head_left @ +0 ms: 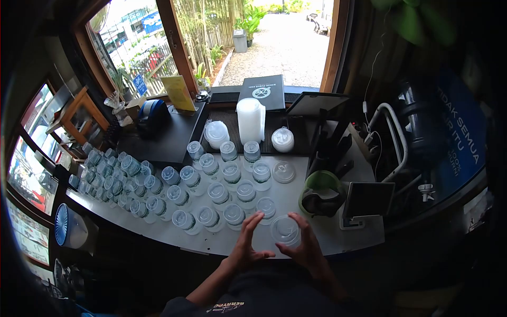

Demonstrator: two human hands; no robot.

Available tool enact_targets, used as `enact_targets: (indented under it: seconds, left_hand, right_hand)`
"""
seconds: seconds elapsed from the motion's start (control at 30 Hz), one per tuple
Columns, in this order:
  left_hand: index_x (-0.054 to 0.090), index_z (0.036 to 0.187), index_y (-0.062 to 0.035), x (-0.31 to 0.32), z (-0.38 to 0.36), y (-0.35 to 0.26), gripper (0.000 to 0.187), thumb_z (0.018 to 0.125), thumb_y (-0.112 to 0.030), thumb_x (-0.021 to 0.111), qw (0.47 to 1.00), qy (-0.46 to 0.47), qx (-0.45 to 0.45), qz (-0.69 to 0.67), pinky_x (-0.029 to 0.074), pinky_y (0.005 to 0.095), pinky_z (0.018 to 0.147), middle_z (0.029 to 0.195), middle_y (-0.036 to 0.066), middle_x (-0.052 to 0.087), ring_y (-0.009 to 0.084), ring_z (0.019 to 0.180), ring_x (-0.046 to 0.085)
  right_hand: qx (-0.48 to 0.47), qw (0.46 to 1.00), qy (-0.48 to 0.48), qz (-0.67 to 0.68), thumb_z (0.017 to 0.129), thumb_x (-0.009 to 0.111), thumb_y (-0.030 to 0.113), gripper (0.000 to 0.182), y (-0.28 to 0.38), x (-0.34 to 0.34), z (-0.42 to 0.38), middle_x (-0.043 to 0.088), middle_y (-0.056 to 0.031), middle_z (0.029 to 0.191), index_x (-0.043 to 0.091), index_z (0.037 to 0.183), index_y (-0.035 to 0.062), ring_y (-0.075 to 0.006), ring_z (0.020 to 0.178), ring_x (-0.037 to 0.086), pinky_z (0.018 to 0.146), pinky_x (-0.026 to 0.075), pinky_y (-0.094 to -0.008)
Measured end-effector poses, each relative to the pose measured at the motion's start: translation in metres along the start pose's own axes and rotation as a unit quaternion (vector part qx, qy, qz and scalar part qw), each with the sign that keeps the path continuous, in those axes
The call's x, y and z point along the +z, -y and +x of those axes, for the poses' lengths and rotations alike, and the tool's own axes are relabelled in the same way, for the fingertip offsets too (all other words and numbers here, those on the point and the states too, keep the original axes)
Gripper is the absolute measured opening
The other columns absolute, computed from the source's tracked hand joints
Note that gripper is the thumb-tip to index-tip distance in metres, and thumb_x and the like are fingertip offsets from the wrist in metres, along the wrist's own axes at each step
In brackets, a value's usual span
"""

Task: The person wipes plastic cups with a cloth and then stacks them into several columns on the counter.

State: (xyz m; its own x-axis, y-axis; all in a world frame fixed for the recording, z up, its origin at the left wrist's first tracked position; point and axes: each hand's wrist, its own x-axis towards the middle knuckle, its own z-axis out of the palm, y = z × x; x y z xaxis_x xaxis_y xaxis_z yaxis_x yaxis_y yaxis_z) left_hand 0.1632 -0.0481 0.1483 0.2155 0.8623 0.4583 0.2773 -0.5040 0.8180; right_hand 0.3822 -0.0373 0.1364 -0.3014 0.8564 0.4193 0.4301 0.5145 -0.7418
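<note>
Just above the counter's front edge, my right hand [306, 245] curves round the side of a clear plastic cup [285, 231], its thumb and fingers at the rim. Facing it, my left hand [247, 242] is curved with thumb and fingers apart and nothing between them. Its fingertips come close to a lidded clear cup [265, 207]; whether they touch cannot be made out. Several more lidded cups [233, 214] stand upright in rows to the left. Behind them sits another round clear plastic piece [283, 171].
Many small cups [111, 177] crowd the counter's left end. At the back are a tall white stack of cups or lids [250, 120] and two stacks of lids [216, 134]. A green container [321, 193] and a small screen [368, 199] stand at the right.
</note>
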Motion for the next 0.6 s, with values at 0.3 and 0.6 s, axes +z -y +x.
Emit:
enact_targets:
  seconds: [0.3, 0.6]
  left_hand:
    - [0.048, 0.14, -0.0068, -0.004, 0.026, 0.032, 0.063, 0.085, -0.019, 0.077, 0.989, -0.012, -0.013, 0.15, 0.035, 0.0507, 0.114, 0.144, 0.019, 0.045, 0.0413, 0.138, 0.041]
    - [0.048, 0.138, -0.0067, -0.023, 0.014, 0.041, 0.063, 0.083, -0.02, 0.076, 0.957, -0.064, -0.03, 0.281, 0.033, 0.0531, 0.114, 0.143, 0.021, 0.044, 0.044, 0.139, 0.04]
  right_hand:
    - [0.169, 0.983, -0.044, 0.062, 0.075, 0.088, 0.028, 0.095, -0.073, 0.051, -0.032, 0.046, -0.0263, 0.141, 0.032, 0.147, 0.0001, -0.0406, 0.134, 0.047, 0.112, 0.039, -0.0461]
    - [0.165, 0.983, -0.028, 0.079, 0.075, 0.087, 0.025, 0.092, -0.072, 0.053, -0.047, 0.049, -0.0228, 0.137, 0.033, 0.145, -0.0005, -0.0366, 0.129, 0.052, 0.108, 0.043, -0.0461]
